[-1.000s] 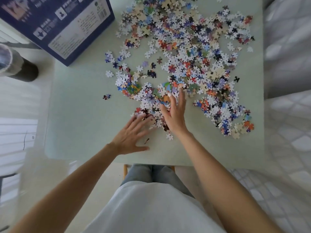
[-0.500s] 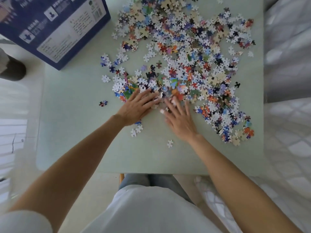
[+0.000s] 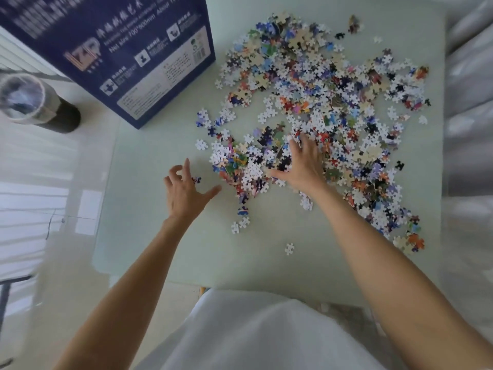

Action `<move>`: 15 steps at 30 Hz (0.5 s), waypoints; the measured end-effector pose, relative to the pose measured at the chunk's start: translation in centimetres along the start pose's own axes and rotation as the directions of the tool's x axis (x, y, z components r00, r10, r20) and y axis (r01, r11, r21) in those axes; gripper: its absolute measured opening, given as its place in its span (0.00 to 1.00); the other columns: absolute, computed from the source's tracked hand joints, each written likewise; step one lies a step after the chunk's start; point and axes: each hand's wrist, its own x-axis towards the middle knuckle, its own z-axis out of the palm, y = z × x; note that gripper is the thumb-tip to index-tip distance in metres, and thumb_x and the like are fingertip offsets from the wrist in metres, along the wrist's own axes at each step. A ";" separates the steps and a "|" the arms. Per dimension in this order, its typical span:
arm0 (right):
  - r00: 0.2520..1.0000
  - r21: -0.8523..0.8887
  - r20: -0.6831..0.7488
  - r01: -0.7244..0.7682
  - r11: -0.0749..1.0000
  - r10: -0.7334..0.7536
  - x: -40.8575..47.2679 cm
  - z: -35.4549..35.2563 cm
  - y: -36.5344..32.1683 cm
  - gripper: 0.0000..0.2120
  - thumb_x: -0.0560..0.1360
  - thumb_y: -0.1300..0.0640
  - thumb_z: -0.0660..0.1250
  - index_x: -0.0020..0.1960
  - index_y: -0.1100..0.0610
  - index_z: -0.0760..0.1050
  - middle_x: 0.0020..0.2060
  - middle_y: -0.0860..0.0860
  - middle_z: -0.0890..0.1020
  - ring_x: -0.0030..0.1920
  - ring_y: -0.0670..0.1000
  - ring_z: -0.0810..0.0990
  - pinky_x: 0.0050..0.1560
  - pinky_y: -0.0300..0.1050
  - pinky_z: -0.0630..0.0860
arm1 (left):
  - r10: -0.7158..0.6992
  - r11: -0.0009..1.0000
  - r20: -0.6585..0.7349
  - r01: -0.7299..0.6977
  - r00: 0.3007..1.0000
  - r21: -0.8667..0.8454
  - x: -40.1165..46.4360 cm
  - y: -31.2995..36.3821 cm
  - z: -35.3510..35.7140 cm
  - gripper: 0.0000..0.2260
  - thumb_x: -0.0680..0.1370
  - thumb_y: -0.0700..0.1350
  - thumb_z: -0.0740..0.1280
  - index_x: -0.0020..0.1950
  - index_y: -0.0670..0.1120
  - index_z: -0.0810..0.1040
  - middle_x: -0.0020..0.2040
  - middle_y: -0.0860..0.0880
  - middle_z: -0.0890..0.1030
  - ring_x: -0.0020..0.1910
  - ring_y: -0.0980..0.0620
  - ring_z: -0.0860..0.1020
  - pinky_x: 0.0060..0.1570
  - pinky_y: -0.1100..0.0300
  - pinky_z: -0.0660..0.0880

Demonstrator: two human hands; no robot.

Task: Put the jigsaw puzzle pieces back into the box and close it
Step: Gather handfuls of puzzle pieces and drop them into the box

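Observation:
Several colourful and white jigsaw pieces (image 3: pixel 333 108) lie scattered over the right and middle of a pale green table (image 3: pixel 160 236). A dark blue puzzle box (image 3: pixel 128 49) with white print stands at the far left corner. My right hand (image 3: pixel 301 166) lies flat, fingers spread, on the near left edge of the pile. My left hand (image 3: pixel 186 190) hovers left of the pile with fingers loosely spread, close to a lone dark piece (image 3: pixel 197 180), holding nothing. A small heap of pieces (image 3: pixel 240 166) sits between my hands.
A dark cylinder with a clear top (image 3: pixel 34 102) stands on the floor left of the table. Stray pieces (image 3: pixel 289 248) lie near the table's front edge. My white shirt (image 3: pixel 253 335) fills the bottom. Grey tiled floor (image 3: pixel 469 129) runs along the right.
My left hand lifted off the pile and moved left, clear of the pieces. My right hand stayed on the pile's near edge. The camera tilted, bringing the box closer.

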 end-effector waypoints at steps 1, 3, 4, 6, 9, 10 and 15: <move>1.000 -0.006 0.026 0.003 1.000 -0.002 0.3 0.2 -0.8 0.50 0.65 0.31 0.66 0.76 0.52 0.47 0.75 0.58 0.49 0.74 0.62 0.48 0.71 0.60 0.50 | 0.016 1.000 0.039 -0.016 0.999 -0.014 0.1 0.4 0.3 0.47 0.67 0.64 0.71 0.76 0.45 0.53 0.70 0.41 0.60 0.66 0.41 0.61 0.65 0.49 0.64; 0.998 -0.064 0.038 0.042 0.997 -0.040 0.6 0.5 -2.2 0.53 0.63 0.29 0.67 0.75 0.53 0.47 0.74 0.58 0.52 0.72 0.62 0.52 0.70 0.60 0.54 | 0.091 0.996 0.080 -0.089 0.993 -0.030 0.7 1.7 1.0 0.51 0.65 0.64 0.72 0.76 0.45 0.50 0.69 0.42 0.59 0.65 0.42 0.60 0.65 0.50 0.64; 0.998 -0.105 0.038 0.058 0.993 -0.055 0.7 0.6 -2.6 0.54 0.61 0.28 0.67 0.75 0.53 0.48 0.73 0.58 0.55 0.71 0.62 0.55 0.69 0.59 0.56 | 0.122 0.992 0.089 -0.120 0.989 -0.033 1.3 2.5 1.2 0.52 0.64 0.64 0.73 0.76 0.45 0.49 0.69 0.42 0.59 0.65 0.42 0.60 0.65 0.50 0.65; 0.997 -0.170 0.044 0.076 0.983 -0.069 0.8 0.9 -3.0 0.54 0.60 0.27 0.67 0.74 0.55 0.52 0.70 0.58 0.59 0.68 0.60 0.60 0.68 0.57 0.60 | 0.160 0.987 0.114 -0.161 0.980 0.000 2.6 4.0 1.3 0.55 0.62 0.63 0.75 0.77 0.46 0.47 0.70 0.42 0.57 0.66 0.42 0.59 0.64 0.50 0.67; 0.996 -0.208 0.035 0.088 0.974 -0.082 0.9 0.9 -3.1 0.51 0.58 0.28 0.69 0.71 0.56 0.57 0.68 0.58 0.61 0.64 0.58 0.63 0.65 0.54 0.64 | 0.209 0.969 0.180 -0.228 0.961 0.093 4.5 5.8 1.0 0.56 0.61 0.61 0.77 0.76 0.48 0.46 0.70 0.43 0.55 0.68 0.42 0.56 0.60 0.48 0.72; 0.996 -0.205 0.040 0.087 0.975 -0.080 1.1 1.0 -3.1 0.51 0.58 0.28 0.69 0.70 0.56 0.58 0.69 0.58 0.60 0.65 0.58 0.62 0.66 0.55 0.63 | 0.232 0.960 0.195 -0.257 0.953 0.114 4.9 6.2 0.9 0.55 0.61 0.61 0.77 0.76 0.49 0.47 0.70 0.44 0.56 0.68 0.43 0.56 0.59 0.48 0.73; 0.993 -0.161 0.055 0.108 0.981 -0.100 0.9 1.6 -3.9 0.54 0.58 0.29 0.70 0.72 0.57 0.54 0.74 0.58 0.52 0.74 0.60 0.50 0.70 0.59 0.54 | 0.338 0.924 0.245 -0.370 0.909 0.098 4.6 7.5 1.3 0.42 0.65 0.56 0.76 0.74 0.52 0.59 0.69 0.46 0.62 0.66 0.45 0.61 0.63 0.51 0.68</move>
